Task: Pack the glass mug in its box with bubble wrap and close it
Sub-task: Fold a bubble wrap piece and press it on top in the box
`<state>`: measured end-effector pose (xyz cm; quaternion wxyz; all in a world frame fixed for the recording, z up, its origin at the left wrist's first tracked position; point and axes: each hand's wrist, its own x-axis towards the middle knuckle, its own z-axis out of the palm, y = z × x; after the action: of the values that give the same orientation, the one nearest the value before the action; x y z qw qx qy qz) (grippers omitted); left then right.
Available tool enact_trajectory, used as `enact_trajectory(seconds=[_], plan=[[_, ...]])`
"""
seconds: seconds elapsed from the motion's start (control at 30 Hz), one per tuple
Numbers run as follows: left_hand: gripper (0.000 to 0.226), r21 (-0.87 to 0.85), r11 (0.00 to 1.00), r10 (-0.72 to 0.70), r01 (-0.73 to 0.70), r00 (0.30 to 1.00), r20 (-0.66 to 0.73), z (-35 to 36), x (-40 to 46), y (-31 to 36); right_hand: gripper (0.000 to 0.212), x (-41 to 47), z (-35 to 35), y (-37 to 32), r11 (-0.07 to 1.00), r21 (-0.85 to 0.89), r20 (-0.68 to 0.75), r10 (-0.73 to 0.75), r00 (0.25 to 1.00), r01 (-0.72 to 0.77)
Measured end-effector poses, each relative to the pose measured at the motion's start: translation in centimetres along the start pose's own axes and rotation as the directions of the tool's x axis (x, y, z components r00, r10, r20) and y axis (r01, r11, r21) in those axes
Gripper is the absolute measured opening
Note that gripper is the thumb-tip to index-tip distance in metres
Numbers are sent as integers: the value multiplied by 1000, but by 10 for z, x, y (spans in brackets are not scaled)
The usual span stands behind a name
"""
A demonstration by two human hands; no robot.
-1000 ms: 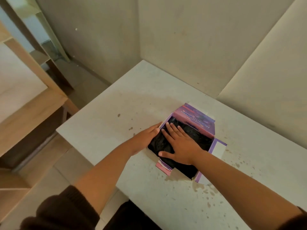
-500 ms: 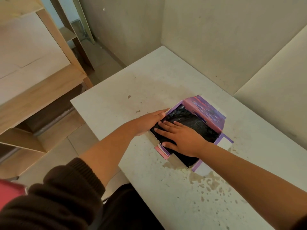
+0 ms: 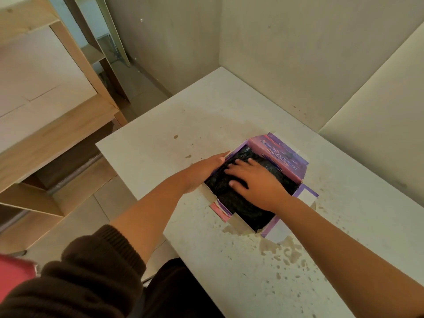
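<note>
The purple box [image 3: 278, 157] sits open on the white table [image 3: 160, 143], a little right of the middle, its flaps splayed outward on every side. Inside, dark crinkled bubble wrap [image 3: 250, 210] fills the opening almost to the rim; whatever mug lies beneath is hidden from me.

The right hand [image 3: 257, 182] lies flat on top of that wrap, fingers spread and nearly straight, pressing down rather than gripping anything. The left hand [image 3: 204, 168] rests against the box's left wall, fingers extended along the edge with their tips at the far left corner; the palm side is turned from me, so I cannot tell whether it clasps the flap or only steadies it.

The far flap stands tilted up behind the right hand's fingertips. The near flaps lie flat on the tabletop, one pink-edged at the near left corner, one pale at the near right.

The table's left edge runs close to the left forearm, with floor below. Walls [image 3: 298, 65] close in behind and to the right of the table. A wooden shelf frame [image 3: 57, 134] stands off to the left across a strip of floor. Stains speckle the near tabletop.
</note>
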<state>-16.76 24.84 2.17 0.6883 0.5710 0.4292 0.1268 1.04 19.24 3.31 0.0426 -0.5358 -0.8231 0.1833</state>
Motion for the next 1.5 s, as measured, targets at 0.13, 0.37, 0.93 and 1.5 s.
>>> enact_trajectory(seconds=[0.13, 0.37, 0.93, 1.5], plan=[[44, 97, 995, 38, -28, 994, -104, 5, -1, -5, 74, 2, 0, 7, 946, -30, 14, 322, 947, -322], [43, 162, 985, 67, -53, 994, -82, 5, 0, -3, 108, 13, 24, 0, 901, -83, 69, 432, 899, -427], [49, 711, 91, 495, -697, 651, 575, 21, 13, 32, 38, -52, 11, -39, 665, 217, -596, 670, 443, -714], [108, 626, -99, 11, -773, 629, 778, 72, 67, 14, 40, -68, 40, -81, -78, 976, 103, 988, 112, -204]])
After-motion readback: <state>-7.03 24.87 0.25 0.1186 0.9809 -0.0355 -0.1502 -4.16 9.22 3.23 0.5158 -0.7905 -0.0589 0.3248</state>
